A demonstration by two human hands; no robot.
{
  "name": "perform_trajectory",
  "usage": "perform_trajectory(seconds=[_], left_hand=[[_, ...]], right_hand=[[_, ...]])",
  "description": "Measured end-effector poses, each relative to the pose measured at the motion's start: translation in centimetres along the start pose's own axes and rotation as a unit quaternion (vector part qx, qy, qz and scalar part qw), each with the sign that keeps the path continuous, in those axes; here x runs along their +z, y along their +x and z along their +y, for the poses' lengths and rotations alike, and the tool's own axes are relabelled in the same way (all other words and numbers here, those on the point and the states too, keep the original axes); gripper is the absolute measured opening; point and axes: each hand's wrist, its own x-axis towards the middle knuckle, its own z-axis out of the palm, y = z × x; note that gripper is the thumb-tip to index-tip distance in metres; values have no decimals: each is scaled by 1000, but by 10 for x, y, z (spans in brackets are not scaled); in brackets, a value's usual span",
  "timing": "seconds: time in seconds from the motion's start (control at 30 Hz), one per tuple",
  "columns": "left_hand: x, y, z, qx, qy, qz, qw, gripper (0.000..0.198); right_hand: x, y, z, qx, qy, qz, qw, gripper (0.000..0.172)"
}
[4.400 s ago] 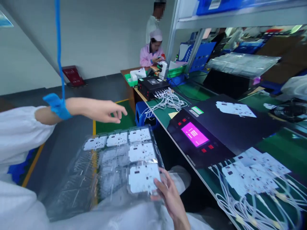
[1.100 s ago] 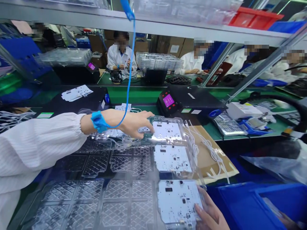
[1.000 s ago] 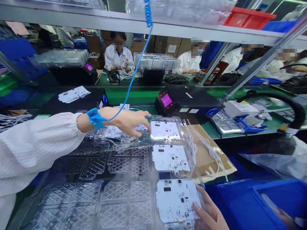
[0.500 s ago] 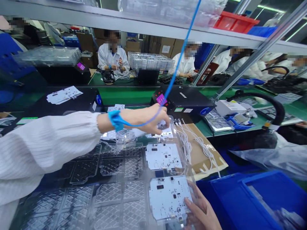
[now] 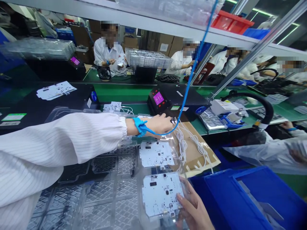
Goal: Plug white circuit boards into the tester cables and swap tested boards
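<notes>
We find a clear plastic tray [image 5: 103, 199] with diamond-patterned pockets filling the lower part of the view, running under the person's outstretched left arm. Two white circuit boards lie in it, one behind the other, along its right side: the upper board [image 5: 157, 154] and the lower board [image 5: 163, 195].

The right hand [image 5: 194, 212] is at the tray's near right edge, just beside the lower board, its fingers curled round the plastic in a grip. The left hand [image 5: 155, 124] reaches over the tray's far right corner, fingers bent, with the fingertips at the ends of some white cables [image 5: 182, 147]. We cannot tell whether they are pinching the cables or only touching them.

A blue wrist strap [image 5: 140, 126] circles the left wrist, and its blue cord [image 5: 189, 86] rises out of view. A white striped sleeve [image 5: 59, 143] covers the forearm.

The cables lie on a brown card [image 5: 202, 158] to the right of the tray, with a blue bin [image 5: 240, 198] nearer us. Just past the left hand stands a black tester [image 5: 178, 97] with a pink screen, on a green bench [image 5: 120, 92]. Across the bench, a co-worker [image 5: 106, 48] holds a small white piece in both hands.
</notes>
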Motion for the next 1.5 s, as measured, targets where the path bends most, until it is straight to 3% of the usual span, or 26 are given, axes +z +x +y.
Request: perform_trajectory(seconds=[0.17, 0.43, 0.63, 0.73, 0.87, 0.97, 1.07, 1.17, 1.27, 1.5], left_hand=[[6, 10, -17, 36, -48, 10, 998, 40], [-14, 14, -39, 94, -112, -21, 989, 41], [-17, 6, -40, 110, -153, 36, 981, 26], [-15, 5, -38, 87, -137, 50, 985, 24], [-14, 3, -33, 112, -89, 96, 985, 21], [-18, -2, -20, 100, -41, 133, 985, 21], [-24, -9, 7, 94, -24, 150, 984, 18], [-26, -16, 41, 98, -53, 86, 990, 15], [-20, -22, 69, 60, -48, 16, 997, 21], [-9, -26, 92, 24, 16, -43, 999, 23]], right_hand=[[-10, 9, 5, 11, -9, -4, 1000, 90], [-21, 16, 10, 4, -9, -32, 999, 98], [-6, 12, -3, -1, -3, -10, 1000, 87], [-2, 12, -6, -7, -3, -16, 1000, 82], [-2, 13, -6, -15, -8, -24, 1000, 81], [-2, 14, -6, -16, -6, -24, 1000, 84], [-1, 14, -6, -15, -9, -22, 1000, 84], [1, 13, -7, -23, -16, -21, 999, 82], [2, 13, -7, -36, -17, -17, 999, 80], [-6, 19, -5, -18, -25, -69, 997, 80]])
